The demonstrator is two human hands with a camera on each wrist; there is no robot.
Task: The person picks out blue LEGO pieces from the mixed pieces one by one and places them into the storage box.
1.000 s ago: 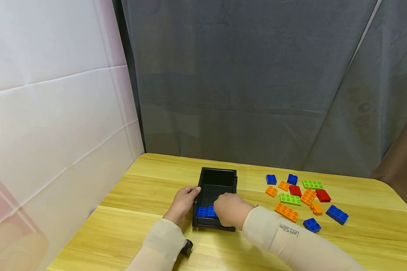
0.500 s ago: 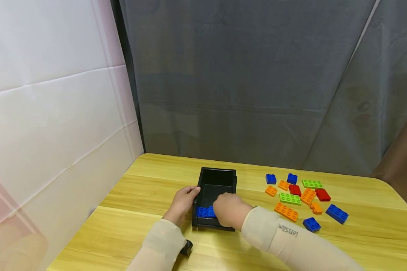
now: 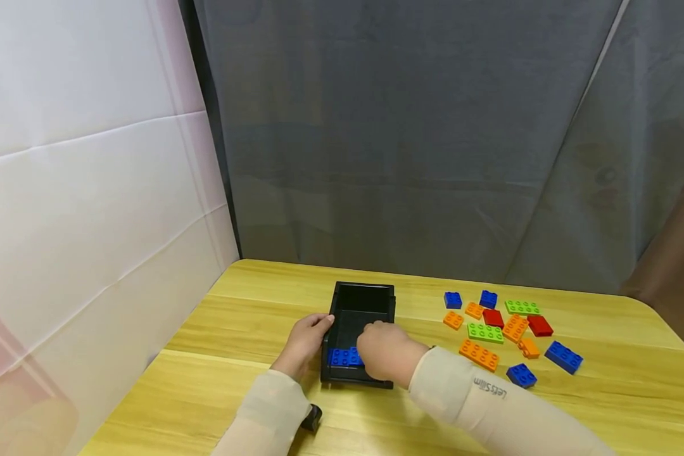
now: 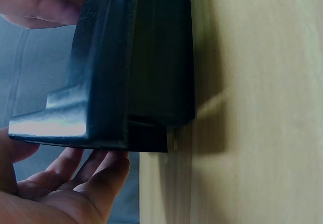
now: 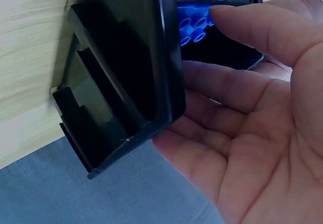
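A black open-topped bin (image 3: 365, 320) stands on the table in front of me. My left hand (image 3: 304, 345) grips its left side, thumb over the rim; in the left wrist view the fingers (image 4: 101, 176) lie against the outside. At the near end of the bin sit blue toy bricks (image 3: 344, 357), studs up. My right hand (image 3: 390, 354) reaches in over the right wall, fingers curled at the bricks' right end. In the right wrist view its thumb touches a blue brick (image 5: 194, 24), while the bin's wall hides some fingertips.
Right of the bin lie loose bricks: orange (image 3: 479, 354), green (image 3: 485, 333), red (image 3: 493, 318) and blue (image 3: 563, 358). A small black object (image 3: 312, 418) shows beside the left sleeve. A grey curtain (image 3: 405, 158) hangs behind the wooden table (image 3: 262, 285), a pale one (image 3: 102, 190) at left.
Both hands keep their places at the bin and the blue bricks. Only the head view has shifted slightly, so everything sits a little further left.
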